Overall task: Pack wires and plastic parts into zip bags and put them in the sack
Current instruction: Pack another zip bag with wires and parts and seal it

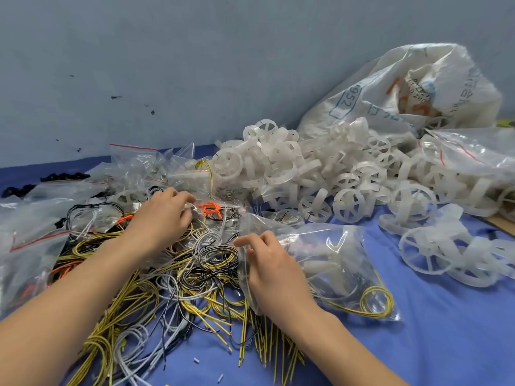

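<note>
Holding, right hand (269, 264): thumb and fingers pinch the lip of a zip bag (328, 263), lifting the mouth ajar, probably so the other hand can feed items in without help.
Contents, zip bag: a white plastic piece (320, 264) and a yellow-and-black coil (374, 300) already lie inside. The bag rests on the blue cloth (446, 338), touching the right edge of the wire heap with its mouth turned towards it, which keeps the carry short.
Reaching, left hand (164, 215): stretched over the heap with fingers curled down, just beside an orange wire bundle (211, 208). The knuckles hide the fingertips, so I cannot tell whether a wire is gripped.
Stock, wire heap (156, 288): loose yellow-black, white and black loops, tangled and spread in front of both forearms, within easy reach for picking.
Stock, plastic parts (306, 174): white spoked rings piled beyond the heap and trailing to the right, unbagged.
Done, filled bags (33, 246): clear bags with red seal strips are stacked at the far left, apart from the loose stock. They are not yet in the sack.
Destination, sack (404, 87): white woven, slumped against the wall behind the rings, mouth open towards the worker.
Step, judged: topping up the held bag with wires before sealing. Tangled loops may drag neighbours along.
</note>
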